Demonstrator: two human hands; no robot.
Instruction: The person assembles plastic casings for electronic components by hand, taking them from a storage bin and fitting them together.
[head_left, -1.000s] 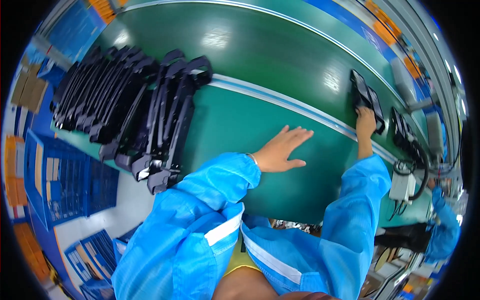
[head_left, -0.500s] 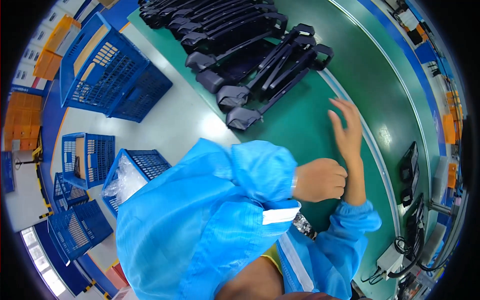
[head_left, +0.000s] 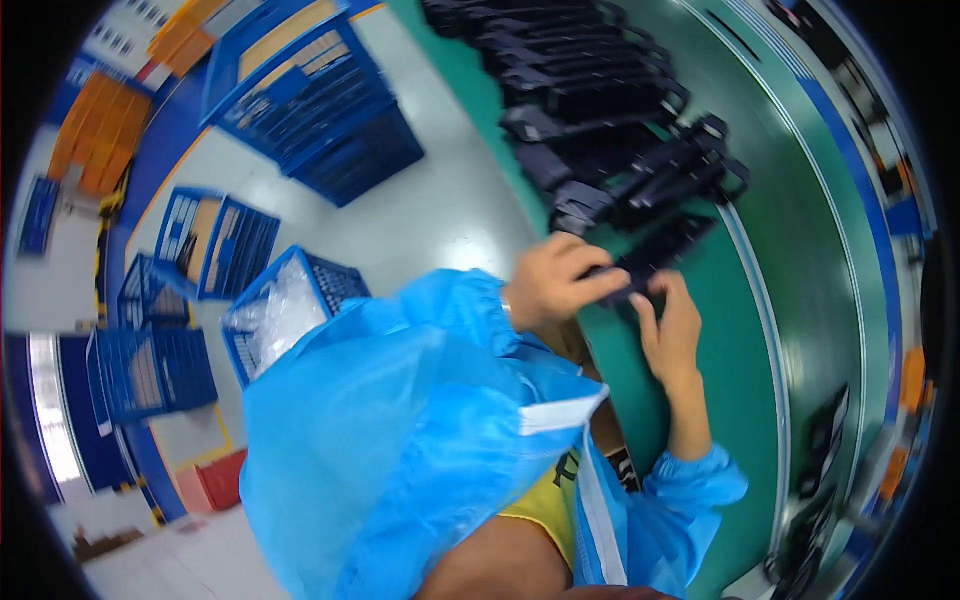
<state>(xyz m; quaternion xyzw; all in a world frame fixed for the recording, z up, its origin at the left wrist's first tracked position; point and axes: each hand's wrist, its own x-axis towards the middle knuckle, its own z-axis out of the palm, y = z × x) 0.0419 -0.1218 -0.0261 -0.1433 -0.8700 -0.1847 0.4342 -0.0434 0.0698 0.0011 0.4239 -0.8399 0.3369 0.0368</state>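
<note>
A long black plastic part (head_left: 664,248) lies slanted at the near end of a row of similar black parts (head_left: 590,85) on the green work surface (head_left: 640,385). My left hand (head_left: 562,283) grips the part's near end, fingers bent and thumb stretched along it. Against the same end, from the right, my right hand (head_left: 672,335) closes with thumb and forefinger. Both hands partly cover that end, and motion blurs the part, so its details cannot be made out.
Blue plastic crates (head_left: 300,85) stand on the floor to the left; one smaller crate (head_left: 240,340) holds clear plastic wrap (head_left: 285,315). A metal rail (head_left: 765,300) runs along the green surface. More black parts (head_left: 825,440) lie at the right.
My left hand has moved from beside my right wrist to the black part. My right hand has come down from its raised, open pose to that part. The view has shifted.
</note>
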